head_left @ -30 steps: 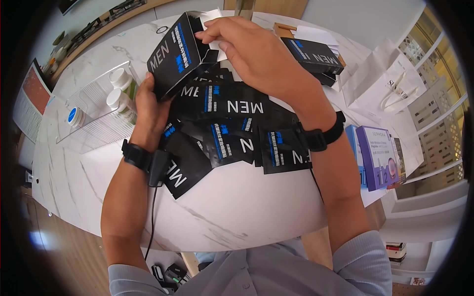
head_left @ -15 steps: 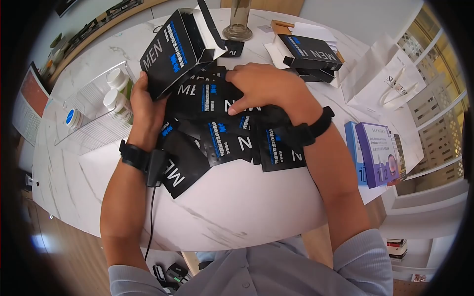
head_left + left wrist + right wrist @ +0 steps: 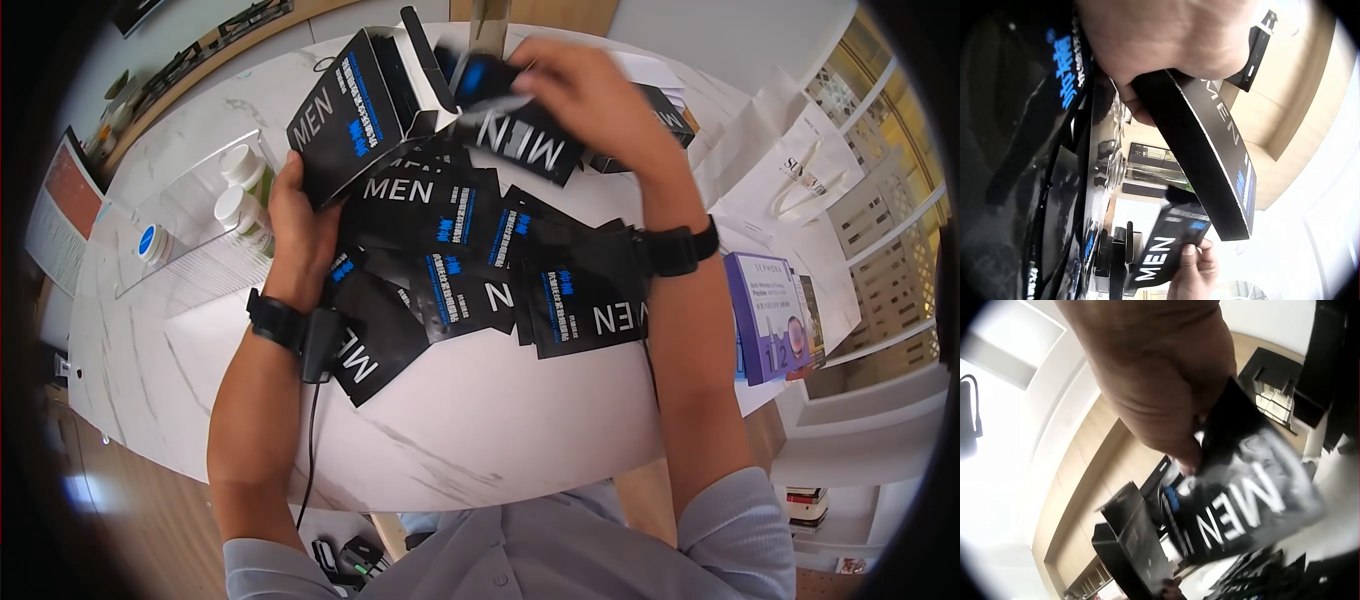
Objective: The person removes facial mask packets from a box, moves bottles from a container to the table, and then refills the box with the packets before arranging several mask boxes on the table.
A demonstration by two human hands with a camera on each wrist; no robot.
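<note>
Fingers of right hand [image 3: 583,95] pinch black packet [image 3: 528,145].

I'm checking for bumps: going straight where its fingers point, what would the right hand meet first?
Probably the open flap of the black box, with the black sachet in the right hand touching first; depth is unclear.

- Your bench [image 3: 480,425] is white, veined with grey.
- Black sachets [image 3: 468,290] overlap in front of you.
- A clear rack [image 3: 190,278] stands to your left.
- To your right: a paper bag [image 3: 750,175], a purple box [image 3: 757,320].
</note>
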